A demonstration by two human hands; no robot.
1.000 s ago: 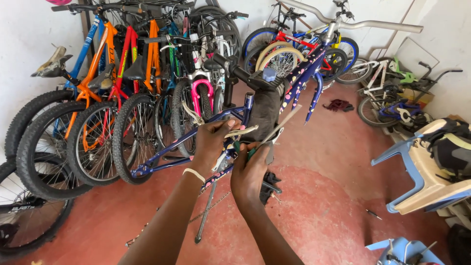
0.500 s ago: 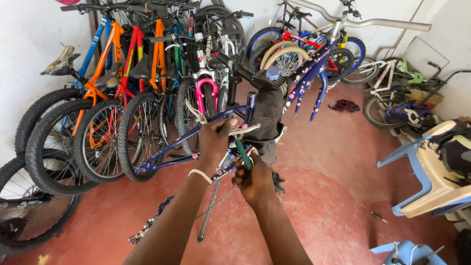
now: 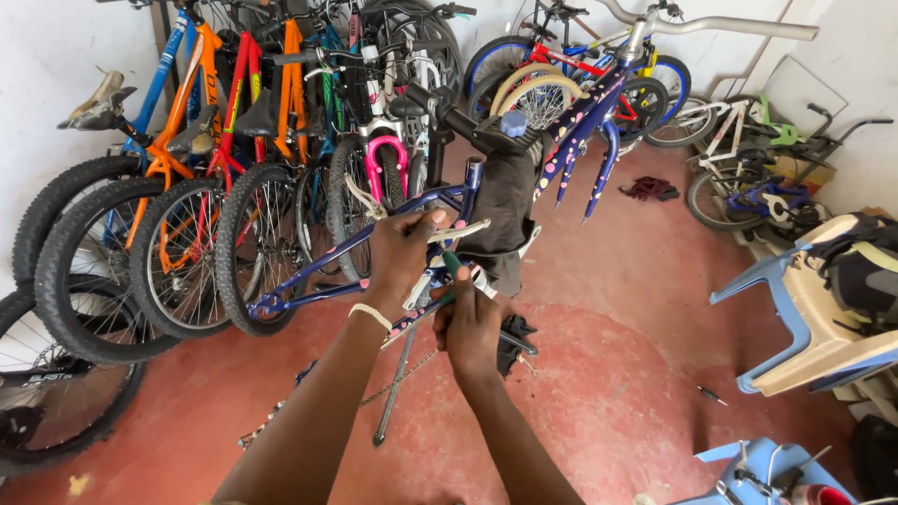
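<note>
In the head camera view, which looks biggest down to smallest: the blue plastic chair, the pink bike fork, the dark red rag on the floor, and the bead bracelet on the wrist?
1. Blue plastic chair, though it sits near the camera and is cut off by the picture's edge.
2. Pink bike fork.
3 and 4. Dark red rag and bead bracelet look about alike; the rag lies much farther away, so I won't rank them.

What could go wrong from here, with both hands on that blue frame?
The green-handled tool in the right hand might slip toward the left hand, which grips the blue frame close beside it. The loose chain on the floor below could snag a foot. Bicycles stand tightly packed nearby; a jolted frame may knock them.
</note>
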